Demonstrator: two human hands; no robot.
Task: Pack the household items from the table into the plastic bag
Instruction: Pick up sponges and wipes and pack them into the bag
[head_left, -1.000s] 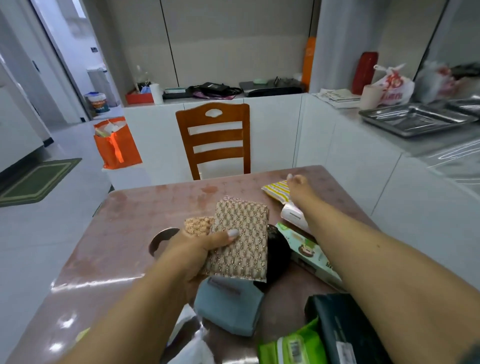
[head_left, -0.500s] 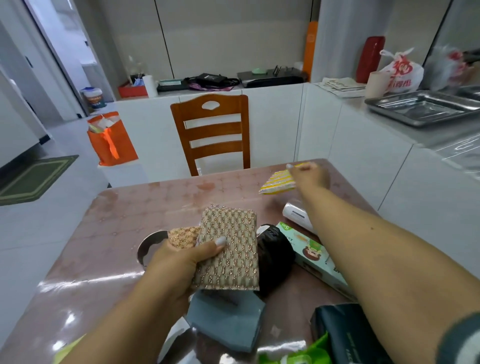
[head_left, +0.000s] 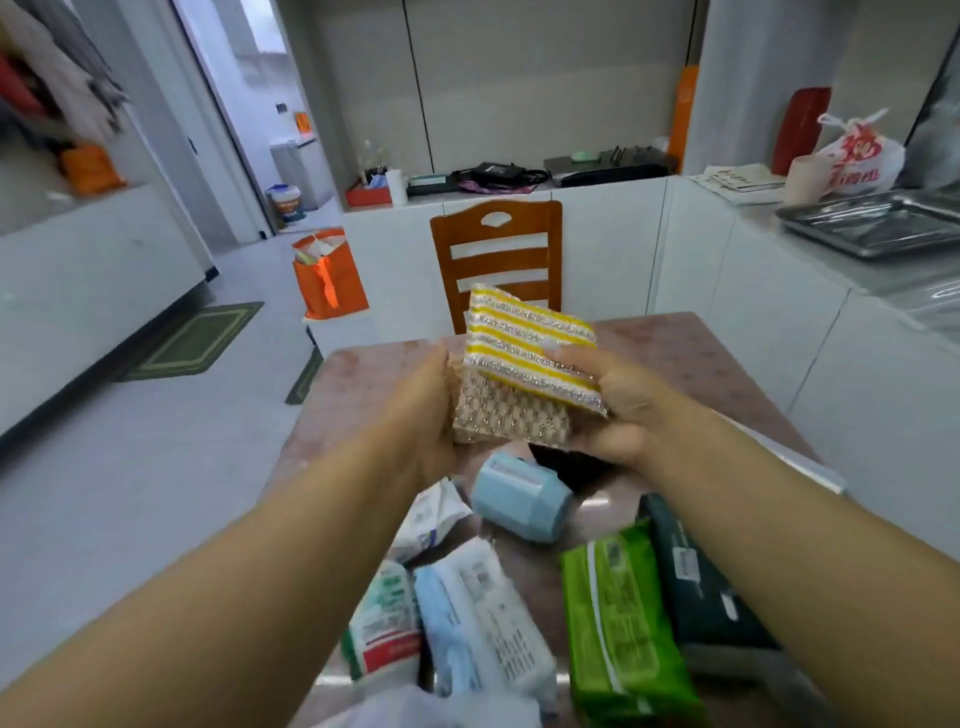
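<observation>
My left hand grips a gold glittery scouring pad above the pink table. My right hand holds a yellow-and-silver striped scouring pad laid against the gold one, tilted up. Below the hands lie a light blue pouch, a green wipes pack, a dark green pack, a white and blue pack, a red-and-green packet and a small white packet. A bit of white plastic bag shows at the bottom edge.
A wooden chair stands at the table's far side. White counters run behind and to the right, with a steel tray and a tied shopping bag. An orange bag sits on a low stand at the left.
My right hand lifted the striped pad off the far table edge and brought it against the gold pad. My left hand rose with the gold pad. The view tilted toward the near items.
</observation>
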